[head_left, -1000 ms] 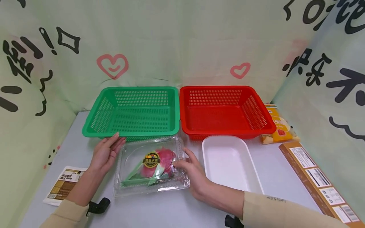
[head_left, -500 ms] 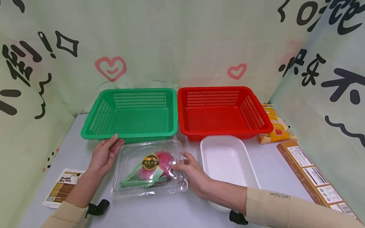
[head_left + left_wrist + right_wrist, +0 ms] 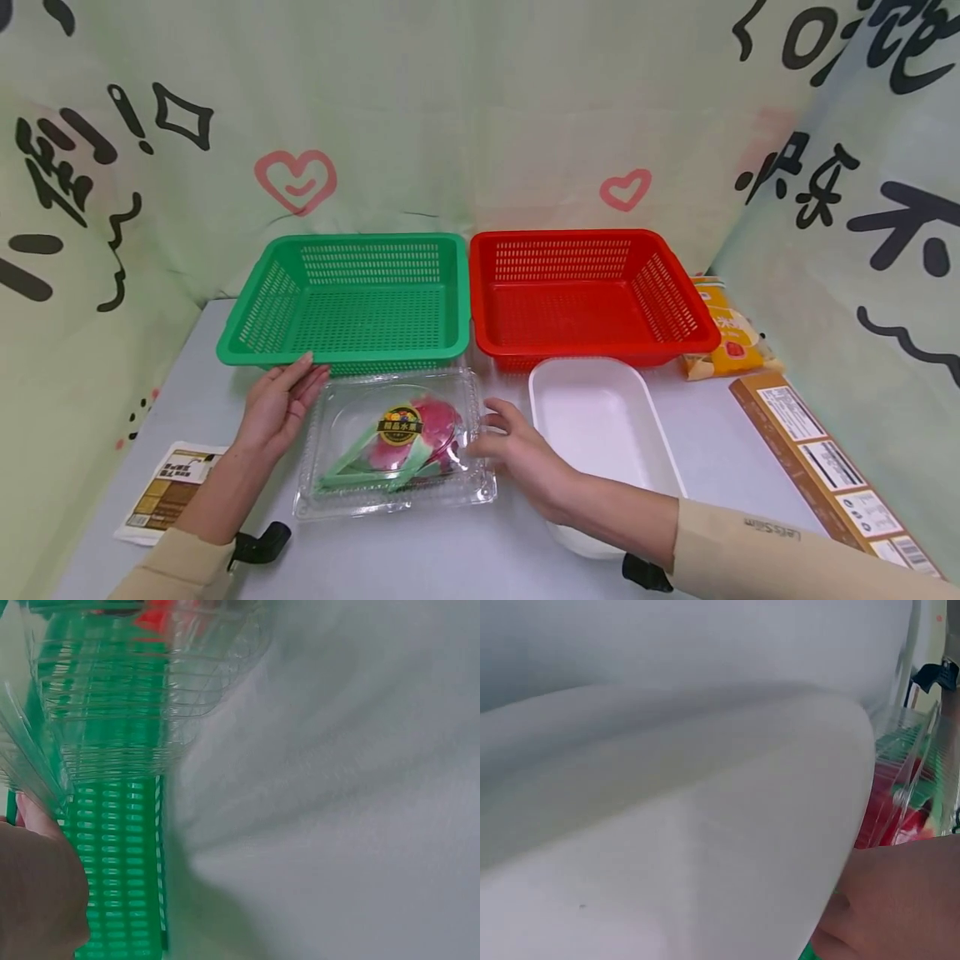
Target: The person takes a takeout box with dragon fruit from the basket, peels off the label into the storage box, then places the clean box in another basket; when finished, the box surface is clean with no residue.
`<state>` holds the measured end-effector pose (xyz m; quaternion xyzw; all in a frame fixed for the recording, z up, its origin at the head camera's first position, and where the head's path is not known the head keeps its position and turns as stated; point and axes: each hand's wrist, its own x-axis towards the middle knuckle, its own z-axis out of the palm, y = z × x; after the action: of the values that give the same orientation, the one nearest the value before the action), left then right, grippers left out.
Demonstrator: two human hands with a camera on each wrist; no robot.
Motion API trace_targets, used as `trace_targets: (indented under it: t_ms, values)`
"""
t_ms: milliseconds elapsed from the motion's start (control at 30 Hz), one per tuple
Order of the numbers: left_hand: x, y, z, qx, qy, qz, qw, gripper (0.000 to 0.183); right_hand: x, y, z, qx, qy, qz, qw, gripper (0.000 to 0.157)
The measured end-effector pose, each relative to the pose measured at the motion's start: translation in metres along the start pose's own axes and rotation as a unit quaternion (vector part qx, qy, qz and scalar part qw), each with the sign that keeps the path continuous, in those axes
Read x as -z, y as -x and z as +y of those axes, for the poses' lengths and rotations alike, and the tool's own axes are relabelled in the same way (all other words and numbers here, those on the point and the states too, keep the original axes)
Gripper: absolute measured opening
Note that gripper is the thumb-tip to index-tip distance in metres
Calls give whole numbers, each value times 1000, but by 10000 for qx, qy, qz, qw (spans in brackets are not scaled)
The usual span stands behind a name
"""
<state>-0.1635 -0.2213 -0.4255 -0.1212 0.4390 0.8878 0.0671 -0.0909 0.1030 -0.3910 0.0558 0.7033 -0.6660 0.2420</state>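
Note:
A clear plastic clamshell box (image 3: 339, 417) with a black-and-gold label lies shut on the table, and something pink and green shows inside. My left hand (image 3: 276, 410) is at its far left corner with fingers extended, just under the front rim of the green basket (image 3: 255, 350); whether it touches the box is unclear. At the box's right edge is my right hand (image 3: 528, 454), its fingers loosely bent, holding nothing visible. Beneath the right forearm lies a white tray (image 3: 600, 433). The left wrist view shows the box's ribbed wall (image 3: 112, 697) above the basket.
Beside the green basket stands a red basket (image 3: 592, 312). To its right are a yellow food packet (image 3: 731, 333) and a long brown box (image 3: 825, 467) with white labels. A white-and-brown packet (image 3: 168, 492) lies by the left forearm. Printed cloth hangs behind the table.
My right hand has let go of the box's right edge and drawn back slightly to the right. The box has settled flatter on the table. My left hand has hardly moved.

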Motion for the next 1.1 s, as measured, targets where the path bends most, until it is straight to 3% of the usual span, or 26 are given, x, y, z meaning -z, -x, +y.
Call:
trace_targets:
  t_ms: [333, 567, 900, 1100]
  values:
    - [0, 3, 3, 111, 24, 7, 9999, 13, 9, 4, -7, 207, 114, 38, 9997, 74]
    - [3, 7, 3, 8, -109, -159, 9998, 17, 15, 4, -9, 315, 312, 53, 9990, 73]
    - [9, 26, -6, -703, -911, -20, 9934, 20, 28, 3, -19, 634, 830, -3, 9945, 70]
    - [8, 40, -13, -1196, -1726, 308, 9772, 22, 32, -2, -21, 979, 1277, -6, 9870, 69]
